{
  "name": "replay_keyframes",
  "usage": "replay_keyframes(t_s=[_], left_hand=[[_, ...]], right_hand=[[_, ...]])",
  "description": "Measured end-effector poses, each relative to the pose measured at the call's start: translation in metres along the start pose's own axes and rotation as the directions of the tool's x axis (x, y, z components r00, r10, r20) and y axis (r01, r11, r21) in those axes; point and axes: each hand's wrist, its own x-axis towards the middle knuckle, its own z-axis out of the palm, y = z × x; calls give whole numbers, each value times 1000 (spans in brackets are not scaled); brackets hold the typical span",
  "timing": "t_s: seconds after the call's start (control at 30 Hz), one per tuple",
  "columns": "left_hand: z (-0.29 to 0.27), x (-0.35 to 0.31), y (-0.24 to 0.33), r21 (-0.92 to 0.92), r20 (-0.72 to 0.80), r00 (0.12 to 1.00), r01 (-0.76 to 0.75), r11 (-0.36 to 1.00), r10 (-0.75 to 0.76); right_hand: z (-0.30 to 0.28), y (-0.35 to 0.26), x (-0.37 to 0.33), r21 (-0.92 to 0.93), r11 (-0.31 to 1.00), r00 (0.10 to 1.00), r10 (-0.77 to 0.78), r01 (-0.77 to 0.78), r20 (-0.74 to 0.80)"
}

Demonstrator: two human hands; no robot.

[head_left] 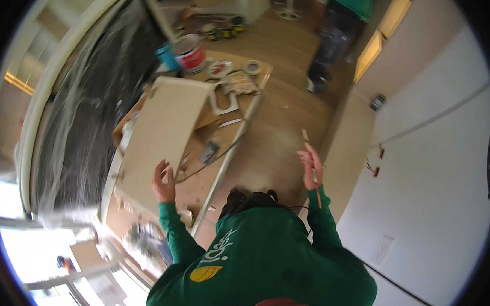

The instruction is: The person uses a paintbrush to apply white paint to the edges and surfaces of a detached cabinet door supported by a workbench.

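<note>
My right hand point(311, 167) is closed round a slim tool point(318, 198), which runs lengthwise through it. Its far end is pale and flat, its near end thin and orange; it looks like a narrow brush, but blur hides its exact kind. Over the worktable, my left hand point(164, 183) holds nothing, with its fingers apart and slightly bent. It is nearest to the right side of a large beige box-like panel point(162, 114); whether it touches that panel I cannot tell. A small dark grey block-shaped thing point(209, 152) lies on the table beyond this hand, beside a dark cable.
At the table's far end stand a red-and-white bucket point(192, 55), a tape roll point(252, 67) and a white frame-like plate point(224, 101). Plastic sheeting point(94, 108) covers the left side. Wires point(372, 168) poke from the right wall. Another person point(334, 42) stands ahead.
</note>
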Motion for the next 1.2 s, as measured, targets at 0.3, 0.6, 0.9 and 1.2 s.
replay_keyframes(t_s=[0.3, 0.6, 0.9, 1.2], left_hand=[[25, 112, -80, 220, 23, 999, -35, 975, 31], [88, 283, -151, 174, -419, 908, 51, 983, 27], [124, 330, -140, 1, -446, 892, 88, 996, -78], [107, 332, -165, -259, -458, 880, 4, 966, -126]], right_hand=[[34, -56, 91, -81, 995, 991, -44, 54, 128], [94, -103, 147, -114, 974, 972, -175, 194, 158], [162, -99, 207, -13, 969, 852, -211, 248, 479], [220, -113, 211, 39, 932, 812, -335, 362, 479]])
